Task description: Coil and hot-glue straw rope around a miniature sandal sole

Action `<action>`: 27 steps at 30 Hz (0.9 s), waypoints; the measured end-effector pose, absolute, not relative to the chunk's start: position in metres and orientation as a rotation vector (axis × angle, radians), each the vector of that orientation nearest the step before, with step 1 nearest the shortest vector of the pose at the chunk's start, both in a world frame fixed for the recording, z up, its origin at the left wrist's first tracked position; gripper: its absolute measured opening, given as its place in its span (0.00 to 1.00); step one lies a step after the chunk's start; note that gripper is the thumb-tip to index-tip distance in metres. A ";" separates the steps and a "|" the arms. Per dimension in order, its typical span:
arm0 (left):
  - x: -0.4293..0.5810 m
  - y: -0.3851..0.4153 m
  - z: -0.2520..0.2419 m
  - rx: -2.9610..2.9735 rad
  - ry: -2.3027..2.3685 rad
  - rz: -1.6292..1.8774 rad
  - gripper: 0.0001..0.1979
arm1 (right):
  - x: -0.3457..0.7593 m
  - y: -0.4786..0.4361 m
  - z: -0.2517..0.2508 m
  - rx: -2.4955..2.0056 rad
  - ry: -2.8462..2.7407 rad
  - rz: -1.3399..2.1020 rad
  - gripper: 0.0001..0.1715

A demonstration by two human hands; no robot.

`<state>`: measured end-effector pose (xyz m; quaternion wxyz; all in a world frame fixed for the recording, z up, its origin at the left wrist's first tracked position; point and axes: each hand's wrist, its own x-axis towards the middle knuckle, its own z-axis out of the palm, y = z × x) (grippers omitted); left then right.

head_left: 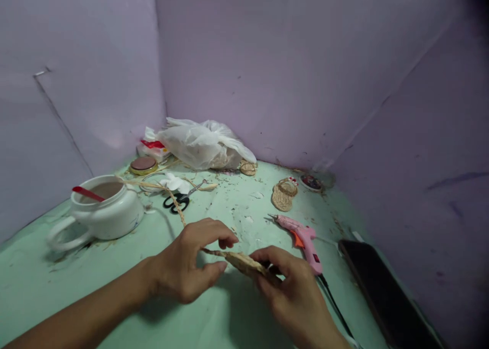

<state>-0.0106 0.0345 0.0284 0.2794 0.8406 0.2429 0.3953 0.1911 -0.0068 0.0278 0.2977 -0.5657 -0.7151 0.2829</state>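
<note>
Both my hands work over a pale green table (46, 283). My left hand (191, 260) pinches a braided straw cord (176, 204) that trails up and left across the table. My right hand (294, 290) is closed on a small flat woven straw piece (244, 262) held between the two hands, joined to the cord. A finished tiny woven straw sandal (283, 194) lies farther back, apart from my hands.
A pink glue gun (301, 237) with its black cable lies just right of my hands. A dark phone (378, 288) lies at the right edge. A white mug with a red spoon (103, 211), black scissors (178, 202), a lidded jar (143, 165) and a plastic bag (202, 142) are behind.
</note>
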 end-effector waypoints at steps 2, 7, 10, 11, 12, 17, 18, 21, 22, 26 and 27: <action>-0.010 0.036 0.028 2.311 0.679 1.136 0.08 | 0.188 -0.008 0.031 -1.512 -1.743 0.988 0.07; -0.008 0.038 0.028 2.372 0.733 1.362 0.06 | 0.179 -0.007 0.034 -1.421 -1.262 1.441 0.07; -0.007 0.037 0.027 2.280 0.798 1.336 0.07 | 0.178 -0.003 0.025 -1.308 -1.162 1.527 0.10; -0.007 0.037 0.027 2.243 0.825 1.307 0.07 | 0.177 -0.002 0.021 -1.280 -1.140 1.544 0.11; -0.007 0.037 0.026 2.212 0.851 1.274 0.07 | 0.177 0.000 0.017 -1.258 -1.120 1.559 0.12; -0.007 0.037 0.027 2.122 0.975 1.128 0.07 | 0.173 0.002 0.002 -1.207 -1.009 1.669 0.17; -0.008 0.038 0.028 2.116 1.002 1.072 0.06 | 0.173 0.002 0.001 -1.205 -0.996 1.703 0.17; -0.012 0.041 0.034 2.141 1.013 0.853 0.07 | 0.175 0.003 0.001 -1.211 -1.012 1.800 0.16; -0.013 0.042 0.035 2.165 0.986 0.794 0.07 | 0.177 0.004 0.001 -1.213 -1.027 1.820 0.15; -0.016 0.044 0.036 2.300 0.827 0.698 0.09 | 0.181 0.007 -0.001 -1.161 -1.084 1.870 0.19; -0.016 0.044 0.035 2.341 0.811 0.694 0.10 | 0.182 0.007 -0.001 -1.131 -1.093 1.881 0.20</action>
